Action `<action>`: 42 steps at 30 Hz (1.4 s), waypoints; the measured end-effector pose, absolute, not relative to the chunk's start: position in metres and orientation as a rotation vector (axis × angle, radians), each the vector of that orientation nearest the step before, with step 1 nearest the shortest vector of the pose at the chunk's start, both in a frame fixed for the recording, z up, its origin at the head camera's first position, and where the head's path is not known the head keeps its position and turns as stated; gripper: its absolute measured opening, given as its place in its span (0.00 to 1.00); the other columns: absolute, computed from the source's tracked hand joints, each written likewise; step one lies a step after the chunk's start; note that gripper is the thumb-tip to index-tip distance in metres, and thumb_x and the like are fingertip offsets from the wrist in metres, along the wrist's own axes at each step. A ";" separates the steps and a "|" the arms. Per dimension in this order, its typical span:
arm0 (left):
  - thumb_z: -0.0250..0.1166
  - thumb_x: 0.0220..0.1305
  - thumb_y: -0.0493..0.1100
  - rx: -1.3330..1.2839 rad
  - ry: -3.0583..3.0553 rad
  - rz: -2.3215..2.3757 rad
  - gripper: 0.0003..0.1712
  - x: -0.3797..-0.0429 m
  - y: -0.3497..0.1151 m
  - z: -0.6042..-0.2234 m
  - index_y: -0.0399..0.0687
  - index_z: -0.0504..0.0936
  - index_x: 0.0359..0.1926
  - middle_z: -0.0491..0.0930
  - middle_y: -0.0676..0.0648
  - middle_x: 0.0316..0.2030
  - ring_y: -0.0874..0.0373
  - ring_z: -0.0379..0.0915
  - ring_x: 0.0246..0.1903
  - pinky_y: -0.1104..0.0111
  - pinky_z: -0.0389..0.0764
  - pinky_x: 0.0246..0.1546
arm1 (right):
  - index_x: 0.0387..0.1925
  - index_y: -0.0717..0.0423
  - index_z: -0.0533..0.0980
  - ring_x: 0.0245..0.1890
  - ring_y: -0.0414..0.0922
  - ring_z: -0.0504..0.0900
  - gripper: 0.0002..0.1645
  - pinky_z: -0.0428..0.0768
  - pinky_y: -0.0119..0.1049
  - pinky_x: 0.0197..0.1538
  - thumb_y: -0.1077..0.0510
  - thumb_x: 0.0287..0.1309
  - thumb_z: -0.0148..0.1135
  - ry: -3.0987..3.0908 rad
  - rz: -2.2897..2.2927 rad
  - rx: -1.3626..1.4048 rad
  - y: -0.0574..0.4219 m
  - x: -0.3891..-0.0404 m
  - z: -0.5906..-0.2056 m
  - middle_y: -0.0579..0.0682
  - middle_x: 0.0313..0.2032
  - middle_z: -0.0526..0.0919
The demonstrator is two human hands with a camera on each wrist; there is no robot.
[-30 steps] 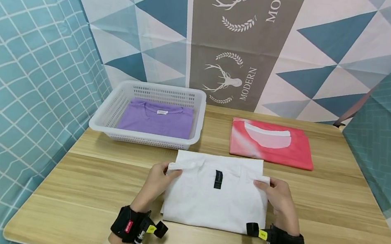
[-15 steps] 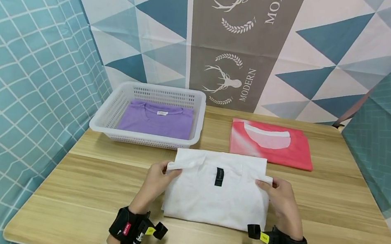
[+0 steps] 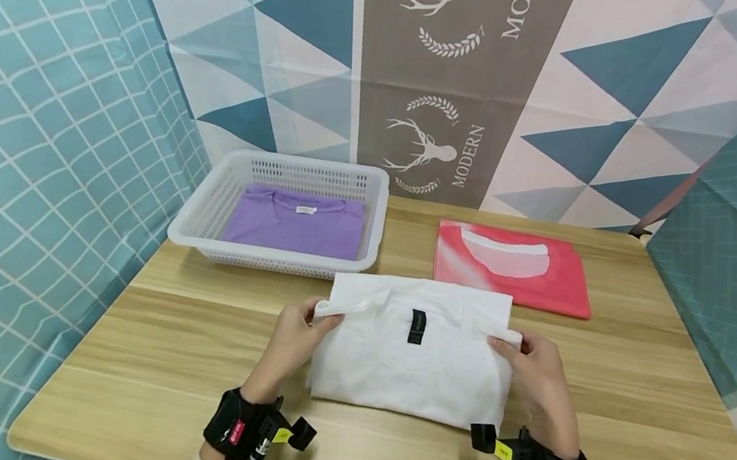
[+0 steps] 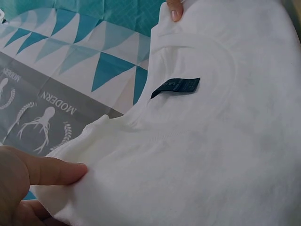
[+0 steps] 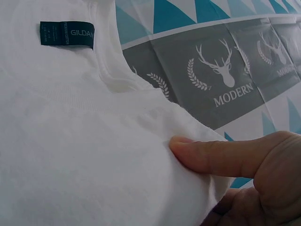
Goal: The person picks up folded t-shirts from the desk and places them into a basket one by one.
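Observation:
A folded white T-shirt (image 3: 411, 377) with a dark neck label is held between both hands over the front middle of the table. My left hand (image 3: 299, 334) pinches its upper left corner, thumb on top, and my right hand (image 3: 536, 371) pinches the upper right corner the same way. In the left wrist view the left thumb (image 4: 61, 172) presses on the white cloth, and the label (image 4: 178, 86) lies inside the neckline. The right wrist view shows the right thumb (image 5: 202, 153) on the shirt's edge; the other fingers are mostly hidden behind the cloth.
A white plastic basket (image 3: 273, 257) with a folded purple T-shirt (image 3: 298, 228) in it stands at the back left of the wooden table (image 3: 180, 361). At the back right lies a folded red and pink T-shirt (image 3: 560, 277), its front edge partly overlapped by the white one.
The white T-shirt has shifted slightly away from the body, its far edge now overlapping the red one in view. The right hand has moved a little to the right; both hands keep their pinch.

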State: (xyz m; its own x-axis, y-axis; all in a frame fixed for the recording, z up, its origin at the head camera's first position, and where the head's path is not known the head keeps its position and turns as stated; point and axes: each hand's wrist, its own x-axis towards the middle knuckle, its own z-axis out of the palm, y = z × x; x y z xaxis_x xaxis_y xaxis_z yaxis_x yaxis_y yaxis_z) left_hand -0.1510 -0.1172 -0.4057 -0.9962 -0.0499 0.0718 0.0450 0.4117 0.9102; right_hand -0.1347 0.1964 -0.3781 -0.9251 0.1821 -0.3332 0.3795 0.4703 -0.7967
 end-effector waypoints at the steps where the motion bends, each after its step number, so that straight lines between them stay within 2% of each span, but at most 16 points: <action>1: 0.66 0.58 0.34 0.002 -2.559 -1.659 0.14 -0.151 -0.117 -0.405 0.31 0.82 0.46 0.85 0.33 0.42 0.62 0.70 0.30 0.77 0.71 0.29 | 0.51 0.69 0.71 0.40 0.46 0.64 0.26 0.63 0.36 0.37 0.49 0.65 0.58 2.523 -1.446 0.483 0.196 -0.134 -0.377 0.50 0.32 0.65; 10: 0.66 0.58 0.34 0.008 -2.533 -1.663 0.14 -0.149 -0.119 -0.397 0.31 0.82 0.46 0.85 0.34 0.40 0.66 0.67 0.27 0.78 0.68 0.27 | 0.51 0.69 0.71 0.34 0.41 0.65 0.21 0.65 0.31 0.32 0.55 0.64 0.59 2.599 -1.481 0.419 0.195 -0.130 -0.371 0.47 0.30 0.66; 16: 0.66 0.58 0.35 0.010 -2.525 -1.684 0.15 -0.147 -0.121 -0.392 0.33 0.82 0.47 0.85 0.35 0.41 0.67 0.65 0.25 0.78 0.67 0.25 | 0.55 0.69 0.72 0.32 0.40 0.67 0.24 0.67 0.29 0.31 0.56 0.64 0.59 2.624 -1.480 0.403 0.195 -0.128 -0.367 0.46 0.30 0.69; 28: 0.67 0.58 0.34 -0.026 -2.512 -1.666 0.16 -0.148 -0.125 -0.382 0.32 0.82 0.47 0.84 0.34 0.39 0.69 0.60 0.20 0.78 0.63 0.20 | 0.55 0.70 0.73 0.31 0.40 0.67 0.24 0.69 0.28 0.30 0.56 0.64 0.59 2.636 -1.504 0.398 0.192 -0.129 -0.357 0.46 0.30 0.69; 35: 0.66 0.57 0.32 -0.073 -2.467 -1.640 0.15 -0.150 -0.130 -0.379 0.31 0.82 0.46 0.84 0.33 0.39 0.71 0.65 0.24 0.79 0.68 0.24 | 0.49 0.71 0.74 0.27 0.37 0.66 0.21 0.68 0.28 0.29 0.57 0.63 0.60 2.664 -1.525 0.367 0.189 -0.130 -0.351 0.43 0.25 0.68; 42: 0.66 0.57 0.32 -0.090 -2.450 -1.645 0.16 -0.150 -0.136 -0.370 0.30 0.81 0.47 0.84 0.32 0.41 0.73 0.68 0.27 0.79 0.71 0.28 | 0.51 0.69 0.74 0.28 0.35 0.68 0.21 0.71 0.26 0.30 0.56 0.64 0.59 2.670 -1.562 0.348 0.186 -0.132 -0.346 0.41 0.27 0.69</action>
